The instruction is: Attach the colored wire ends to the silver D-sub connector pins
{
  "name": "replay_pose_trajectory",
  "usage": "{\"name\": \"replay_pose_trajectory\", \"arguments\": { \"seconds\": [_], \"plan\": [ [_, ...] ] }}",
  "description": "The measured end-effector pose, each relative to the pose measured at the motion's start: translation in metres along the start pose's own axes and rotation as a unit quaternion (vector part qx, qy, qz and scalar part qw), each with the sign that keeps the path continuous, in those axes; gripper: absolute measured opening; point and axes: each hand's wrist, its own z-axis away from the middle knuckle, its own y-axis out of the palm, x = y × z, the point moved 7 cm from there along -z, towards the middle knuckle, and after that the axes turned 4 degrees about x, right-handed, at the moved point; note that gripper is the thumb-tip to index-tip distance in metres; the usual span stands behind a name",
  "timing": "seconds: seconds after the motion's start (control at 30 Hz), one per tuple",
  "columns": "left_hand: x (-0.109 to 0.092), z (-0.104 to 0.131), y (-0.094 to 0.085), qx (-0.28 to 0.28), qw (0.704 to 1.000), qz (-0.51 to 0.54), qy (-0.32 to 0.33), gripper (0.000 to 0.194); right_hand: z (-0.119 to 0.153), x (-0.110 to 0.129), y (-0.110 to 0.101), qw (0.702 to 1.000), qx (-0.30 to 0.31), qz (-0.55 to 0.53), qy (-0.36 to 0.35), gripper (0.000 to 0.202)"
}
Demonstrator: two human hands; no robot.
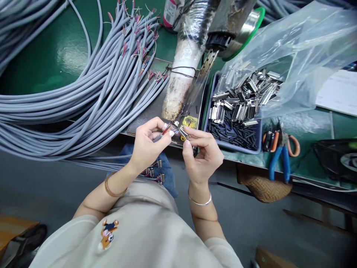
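Small metal D-shaped connector [180, 131] sat between my two hands, just past the near edge of the green-topped bench [64, 52], above my lap. Its long axis ran slantwise, from upper left near my left fingertips down to the right toward my right thumb. My right hand [202, 154] was closed on it, thumb and forefinger pinching its lower right end. My left hand [146, 143] was closed on the stripped end of a grey cable with red and coloured cores [166, 129], fingertips pinched, the cores touching the connector's upper left end. So the connector lay to the right of my left fingers and directly in the grip of the right; the right hand was the nearer one.

Just beyond the hands: a small yellow-marked object [190, 121] on the bench; could not tell what it was. Behind it, a wrapped whitish cylinder [181, 74] leaned toward me. To the right, a blue tray of black sleeves [237, 136], with loose metal connectors [240, 100] spilling from a clear plastic bag [301, 48]. Blue- and orange-handled pliers [280, 152] further right. A bundle of grey cables [69, 104] swept across the left. Finished cable ends [154, 173] lay on my lap.
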Motion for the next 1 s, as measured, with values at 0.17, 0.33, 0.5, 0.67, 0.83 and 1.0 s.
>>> {"name": "replay_pose_trajectory", "arguments": {
  "seconds": [0.17,0.33,0.5,0.67,0.83,1.0],
  "plan": [
    [-0.001,0.000,0.001,-0.004,1.000,-0.001,-0.001,0.018,-0.002,0.000,0.001,1.000,0.002,0.010,-0.008,0.012],
    [-0.006,0.000,0.001,-0.007,1.000,-0.004,0.013,0.015,-0.005,0.004,0.001,1.000,-0.001,0.021,-0.021,0.014],
    [-0.006,-0.001,0.000,-0.005,1.000,-0.009,0.013,0.016,-0.004,0.010,0.001,0.996,-0.002,0.063,-0.057,0.017],
    [0.003,-0.002,-0.003,0.001,1.000,-0.013,-0.020,0.018,0.001,0.014,0.003,0.991,0.009,0.098,-0.089,0.019],
    [0.005,-0.001,-0.003,0.026,0.999,0.005,-0.036,0.015,0.002,0.001,0.000,1.000,0.005,0.015,0.003,0.014],
    [0.002,0.002,-0.003,0.015,1.000,0.000,-0.026,0.018,0.000,0.001,0.000,1.000,0.018,-0.001,0.017,0.014]
  ]
}}
